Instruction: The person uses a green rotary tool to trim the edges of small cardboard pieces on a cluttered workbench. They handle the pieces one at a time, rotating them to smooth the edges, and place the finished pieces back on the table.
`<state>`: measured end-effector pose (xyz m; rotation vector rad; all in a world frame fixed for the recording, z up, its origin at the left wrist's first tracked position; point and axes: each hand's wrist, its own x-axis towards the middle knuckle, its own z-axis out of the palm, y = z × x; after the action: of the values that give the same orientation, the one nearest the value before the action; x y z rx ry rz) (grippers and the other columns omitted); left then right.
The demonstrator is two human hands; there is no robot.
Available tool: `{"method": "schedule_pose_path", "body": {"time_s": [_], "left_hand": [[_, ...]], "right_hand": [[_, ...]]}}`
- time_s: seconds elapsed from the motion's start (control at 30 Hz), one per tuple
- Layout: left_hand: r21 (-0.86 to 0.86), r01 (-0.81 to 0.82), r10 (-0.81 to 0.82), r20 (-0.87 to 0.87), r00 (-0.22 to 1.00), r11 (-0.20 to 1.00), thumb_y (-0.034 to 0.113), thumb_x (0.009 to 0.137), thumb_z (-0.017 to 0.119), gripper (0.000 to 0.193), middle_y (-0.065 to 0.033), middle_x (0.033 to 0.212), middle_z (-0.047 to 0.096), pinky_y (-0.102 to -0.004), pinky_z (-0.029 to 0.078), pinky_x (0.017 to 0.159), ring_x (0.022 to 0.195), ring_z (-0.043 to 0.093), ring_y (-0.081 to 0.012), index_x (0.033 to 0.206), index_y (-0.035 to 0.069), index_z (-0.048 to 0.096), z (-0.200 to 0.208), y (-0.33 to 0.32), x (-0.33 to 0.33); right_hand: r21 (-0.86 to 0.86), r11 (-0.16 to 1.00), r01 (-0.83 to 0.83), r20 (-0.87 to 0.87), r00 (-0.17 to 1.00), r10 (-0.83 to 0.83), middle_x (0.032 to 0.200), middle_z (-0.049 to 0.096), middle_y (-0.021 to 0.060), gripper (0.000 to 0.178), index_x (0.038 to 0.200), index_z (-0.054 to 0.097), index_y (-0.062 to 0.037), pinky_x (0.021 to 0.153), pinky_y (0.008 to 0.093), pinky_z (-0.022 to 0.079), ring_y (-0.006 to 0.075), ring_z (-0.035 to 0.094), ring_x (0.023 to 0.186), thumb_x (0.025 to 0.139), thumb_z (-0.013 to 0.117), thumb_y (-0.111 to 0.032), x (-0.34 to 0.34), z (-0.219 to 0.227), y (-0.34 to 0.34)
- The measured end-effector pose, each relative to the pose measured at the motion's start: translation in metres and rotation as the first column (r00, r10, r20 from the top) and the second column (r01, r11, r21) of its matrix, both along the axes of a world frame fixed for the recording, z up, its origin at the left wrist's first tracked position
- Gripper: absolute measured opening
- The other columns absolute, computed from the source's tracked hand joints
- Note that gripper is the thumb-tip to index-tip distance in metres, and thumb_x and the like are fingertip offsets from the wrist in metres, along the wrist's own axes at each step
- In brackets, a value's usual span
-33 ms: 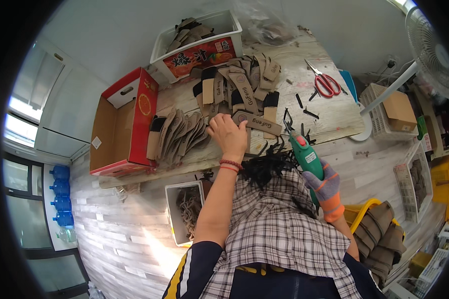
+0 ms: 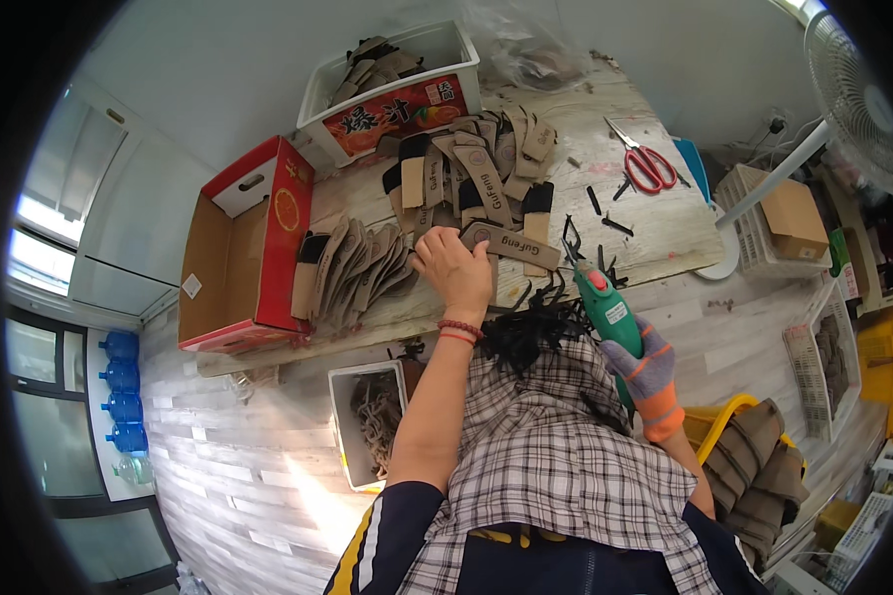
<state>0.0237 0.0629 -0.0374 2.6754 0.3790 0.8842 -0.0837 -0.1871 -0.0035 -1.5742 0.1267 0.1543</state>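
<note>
My left hand (image 2: 454, 263), bare with a red bracelet at the wrist, is closed at the left end of a brown fabric strap (image 2: 516, 244) with dark print. Its fingers curl down at the strap's edge, and their tips are partly hidden. In a grey and orange glove, my right hand (image 2: 645, 362) grips green electric scissors (image 2: 605, 305) with a red button. Their narrow tip points up, close to the strap's right end. Black trimmings (image 2: 531, 337) lie heaped on my checked apron (image 2: 566, 436) at the table edge. More brown straps (image 2: 481, 174) are piled just beyond my left hand.
A row of straps (image 2: 352, 263) leans beside an open red carton (image 2: 233, 258). Behind stands a white bin (image 2: 397, 109) holding more. Red-handled scissors (image 2: 648, 167) and black scraps lie at right on the table (image 2: 655, 233). A scrap bin (image 2: 367, 421) and yellow basket (image 2: 709, 426) flank me.
</note>
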Motion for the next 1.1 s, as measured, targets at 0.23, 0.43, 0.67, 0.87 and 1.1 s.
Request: {"method": "schedule_pose_path", "body": {"time_s": [0.23, 0.43, 0.67, 0.87, 1.1], "left_hand": [[-0.89, 0.424, -0.21, 0.388, 0.897, 0.169, 0.006, 0.084, 0.065, 0.017, -0.0061, 0.093, 0.063, -0.0293, 0.046, 0.076, 0.082, 0.058, -0.0161, 0.097, 0.001, 0.056, 0.021, -0.003, -0.006], [-0.856, 0.463, -0.189, 0.506, 0.841, -0.23, 0.003, 0.086, 0.062, 0.006, -0.0067, 0.088, 0.066, -0.0252, 0.047, 0.074, 0.078, 0.061, -0.0126, 0.091, 0.0, 0.062, 0.061, -0.013, -0.014], [-0.864, 0.419, -0.156, 0.472, 0.868, -0.28, 0.004, 0.085, 0.064, 0.005, -0.005, 0.084, 0.066, -0.0217, 0.045, 0.067, 0.071, 0.057, -0.0093, 0.089, 0.0, 0.063, 0.053, -0.029, -0.014], [-0.88, 0.385, -0.143, 0.435, 0.889, -0.277, 0.005, 0.086, 0.063, 0.007, -0.0053, 0.083, 0.066, -0.0224, 0.047, 0.067, 0.07, 0.059, -0.01, 0.088, -0.002, 0.063, 0.045, -0.039, -0.014], [-0.903, 0.369, -0.208, 0.413, 0.887, -0.221, 0.002, 0.085, 0.064, 0.005, -0.0045, 0.081, 0.065, -0.0215, 0.045, 0.067, 0.07, 0.056, -0.0085, 0.086, -0.003, 0.063, 0.039, -0.046, -0.018]], "right_hand": [[-0.073, 0.997, -0.013, 0.042, 0.999, 0.016, 0.094, 0.065, 0.0063, 0.051, 0.119, 0.055, 0.0006, 0.069, 0.0235, 0.049, 0.0085, 0.059, 0.079, 0.077, 0.076, -0.019, 0.004, 0.003, 0.009], [-0.178, 0.983, -0.036, 0.119, 0.991, 0.058, 0.094, 0.066, 0.0077, 0.055, 0.119, 0.055, 0.0003, 0.073, 0.0252, 0.05, 0.01, 0.06, 0.081, 0.074, 0.078, -0.02, 0.005, 0.007, 0.019], [-0.171, 0.984, -0.052, 0.122, 0.99, 0.074, 0.095, 0.066, 0.0073, 0.054, 0.12, 0.055, -0.0001, 0.074, 0.0248, 0.05, 0.01, 0.061, 0.083, 0.075, 0.078, -0.018, 0.002, 0.006, 0.019], [-0.091, 0.994, -0.066, 0.101, 0.992, 0.075, 0.098, 0.066, 0.0065, 0.052, 0.12, 0.055, -0.0002, 0.075, 0.0243, 0.05, 0.0094, 0.06, 0.086, 0.076, 0.077, -0.016, 0.001, 0.005, 0.016], [-0.051, 0.997, -0.056, 0.036, 0.998, 0.058, 0.096, 0.065, 0.0053, 0.052, 0.12, 0.054, 0.0002, 0.073, 0.0231, 0.05, 0.0082, 0.059, 0.083, 0.076, 0.077, -0.015, 0.001, 0.009, 0.014]]}}
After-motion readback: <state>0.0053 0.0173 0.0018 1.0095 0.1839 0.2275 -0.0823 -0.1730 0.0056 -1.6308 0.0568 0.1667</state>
